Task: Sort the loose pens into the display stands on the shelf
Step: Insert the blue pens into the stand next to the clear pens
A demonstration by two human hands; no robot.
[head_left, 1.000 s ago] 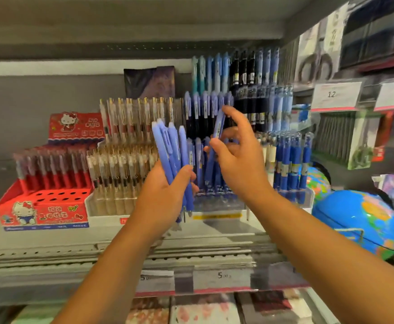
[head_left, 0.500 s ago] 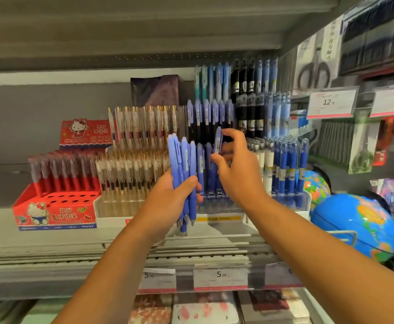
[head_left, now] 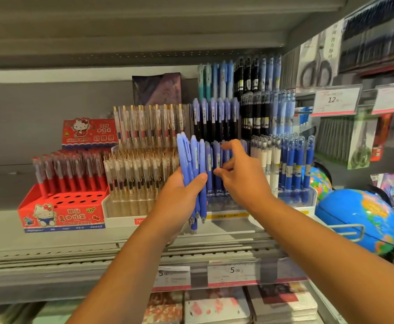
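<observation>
L hand (head_left: pixel 179 199): grip clamped on a bundle of loose blue pens (head_left: pixel 192 164), fingers and thumb wrapped round the barrels at approx. mid-length. The pens are upright, clip ends up, tips down and projecting below the palm. The bundle is held in front of the shelf (head_left: pixel 50 249), just left of the ctr display stand (head_left: pixel 228 215). R hand (head_left: pixel 245 181): grip closed as a pinch, thumb in front and curled fingers behind, on a single blue pen (head_left: pixel 218 157). That pen stands upright in the front row of the ctr display stand, among other blue pens of the same type. The hands are near each other, not touching. The ctr stand is tiered: front row blue, next row blue-topped black pens, upper rows teal, blue and black. Just beside it on the left is a stand of clear pens w/ gold clips (head_left: pixel 142 164). Further left is a red cartoon-cat stand (head_left: pixel 60 213) w/ red pens (head_left: pixel 69 171) in its rear rows. Right of ctr is a clear stand w/ white and blue pens (head_left: pixel 289 164). A blue globe (head_left: pixel 359 218) sits at the far right of the shelf. A price tag (head_left: pixel 234 272) on the shelf front rail reads 5.00; a hanging tag (head_left: pixel 335 100) at upper right reads 12.00.
</observation>
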